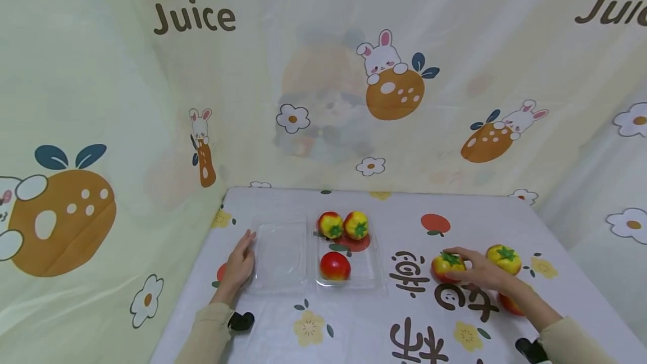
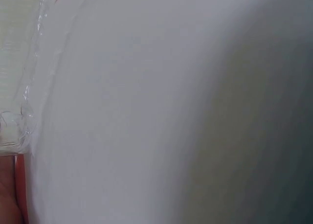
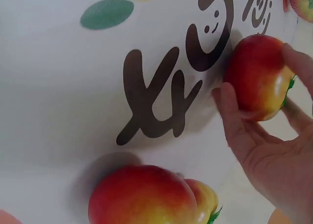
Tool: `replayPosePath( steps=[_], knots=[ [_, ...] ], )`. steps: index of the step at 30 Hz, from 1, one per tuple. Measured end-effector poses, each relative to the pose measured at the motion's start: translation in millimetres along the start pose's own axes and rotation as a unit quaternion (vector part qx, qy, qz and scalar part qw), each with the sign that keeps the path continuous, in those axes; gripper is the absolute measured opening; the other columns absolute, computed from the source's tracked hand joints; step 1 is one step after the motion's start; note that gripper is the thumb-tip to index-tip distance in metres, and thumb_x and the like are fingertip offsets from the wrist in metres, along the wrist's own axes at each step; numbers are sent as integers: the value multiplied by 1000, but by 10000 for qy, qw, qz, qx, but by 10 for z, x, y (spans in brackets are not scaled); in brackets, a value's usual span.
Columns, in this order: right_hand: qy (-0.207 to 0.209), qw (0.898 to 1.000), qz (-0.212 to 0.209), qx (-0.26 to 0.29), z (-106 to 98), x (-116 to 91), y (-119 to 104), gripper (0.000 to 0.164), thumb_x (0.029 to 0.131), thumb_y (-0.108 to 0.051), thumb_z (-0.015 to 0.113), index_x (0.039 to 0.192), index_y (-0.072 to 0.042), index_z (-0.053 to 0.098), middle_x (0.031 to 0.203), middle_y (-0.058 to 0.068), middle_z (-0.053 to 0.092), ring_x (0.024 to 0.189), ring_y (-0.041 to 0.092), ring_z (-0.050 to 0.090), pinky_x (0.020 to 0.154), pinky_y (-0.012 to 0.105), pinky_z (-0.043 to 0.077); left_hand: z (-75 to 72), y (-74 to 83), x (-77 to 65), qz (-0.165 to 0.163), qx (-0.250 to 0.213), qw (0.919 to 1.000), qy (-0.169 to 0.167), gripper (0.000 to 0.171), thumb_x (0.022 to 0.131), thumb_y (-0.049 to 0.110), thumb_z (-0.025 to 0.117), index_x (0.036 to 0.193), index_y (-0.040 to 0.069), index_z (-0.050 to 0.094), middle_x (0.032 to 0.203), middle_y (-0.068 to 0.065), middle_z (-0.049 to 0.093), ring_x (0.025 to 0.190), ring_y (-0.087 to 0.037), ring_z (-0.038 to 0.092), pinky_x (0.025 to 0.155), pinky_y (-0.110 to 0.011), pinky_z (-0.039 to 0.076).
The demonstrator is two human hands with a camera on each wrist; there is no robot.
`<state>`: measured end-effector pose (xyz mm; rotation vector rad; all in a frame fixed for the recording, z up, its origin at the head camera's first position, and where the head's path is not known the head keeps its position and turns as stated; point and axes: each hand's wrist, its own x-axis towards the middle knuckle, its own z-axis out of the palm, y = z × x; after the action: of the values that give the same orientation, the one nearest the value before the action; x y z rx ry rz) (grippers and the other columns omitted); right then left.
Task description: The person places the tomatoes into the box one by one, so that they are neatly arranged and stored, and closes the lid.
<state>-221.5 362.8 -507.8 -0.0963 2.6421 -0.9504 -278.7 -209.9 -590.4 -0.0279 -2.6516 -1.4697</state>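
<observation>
My right hand (image 1: 477, 269) grips a red-and-yellow fruit with a green leafy top (image 1: 447, 266), low over the right side of the table. In the right wrist view, thumb and fingers curl round the sides of this fruit (image 3: 258, 78). On the left, my left hand (image 1: 240, 260) rests with extended fingers at the outer edge of a clear plastic clamshell box's lid (image 1: 280, 257). The box's other half (image 1: 361, 274) contains three fruits: two with green tops (image 1: 331, 226) at the back and a redder one (image 1: 335, 266) in front.
Beyond my right hand lies a yellowish fruit (image 1: 504, 259); a redder fruit (image 1: 511, 304) is partly hidden under the forearm. The white tablecloth (image 1: 354, 330) carries printed flowers, fruit and dark lettering. A printed curtain (image 1: 323, 83) hangs behind the table.
</observation>
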Motion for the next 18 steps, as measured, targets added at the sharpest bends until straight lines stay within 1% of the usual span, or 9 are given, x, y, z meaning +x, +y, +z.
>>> replayPosePath(
  steps=[1,4,7,12,15,16,18],
  knots=[
    [-2,9999,-56,130,13,15,2,68,91,-35,69,145,-3,43,134,35,44,100,34,55,73,39,58,0,4,0,-36,2,10000,-19,51,99,4,41,150,6,41,162,-11,25,148,-33,20,119,-50,19],
    [11,9982,-337,506,47,68,-14,60,96,-34,62,145,-3,44,141,35,39,105,37,55,73,39,59,-3,9,3,2,1,10000,-18,51,99,3,41,150,5,41,162,-12,25,148,-33,20,119,-50,19],
    [84,9942,-800,710,81,125,-64,51,100,-28,57,142,-1,47,142,34,40,110,41,53,70,39,60,0,2,1,17,1,10000,-13,51,99,2,41,150,5,41,161,-12,25,148,-33,21,119,-50,19],
    [257,9875,-1384,714,139,247,-240,42,100,-21,58,135,0,54,136,31,47,102,39,57,64,36,60,22,1,-4,-16,-46,10000,15,50,99,2,41,149,5,42,161,-12,26,148,-33,20,119,-50,19],
    [388,9815,-1757,657,153,346,-410,40,98,-20,61,132,0,57,133,30,53,104,41,58,62,35,60,23,2,0,-39,-52,10000,23,50,99,3,41,149,6,42,161,-12,25,148,-33,20,119,-50,19],
    [463,9808,-1789,630,156,378,-479,40,97,-21,62,131,-1,58,131,27,55,106,40,58,62,34,60,21,0,4,-40,-42,10000,28,51,99,3,41,150,6,41,161,-12,25,148,-33,20,119,-50,19],
    [580,9794,-1842,587,153,436,-637,41,95,-23,66,129,-1,60,125,25,60,101,37,61,62,35,59,13,3,9,-15,-33,10000,26,51,99,2,41,150,5,41,161,-12,25,148,-34,21,119,-50,19]
  ],
)
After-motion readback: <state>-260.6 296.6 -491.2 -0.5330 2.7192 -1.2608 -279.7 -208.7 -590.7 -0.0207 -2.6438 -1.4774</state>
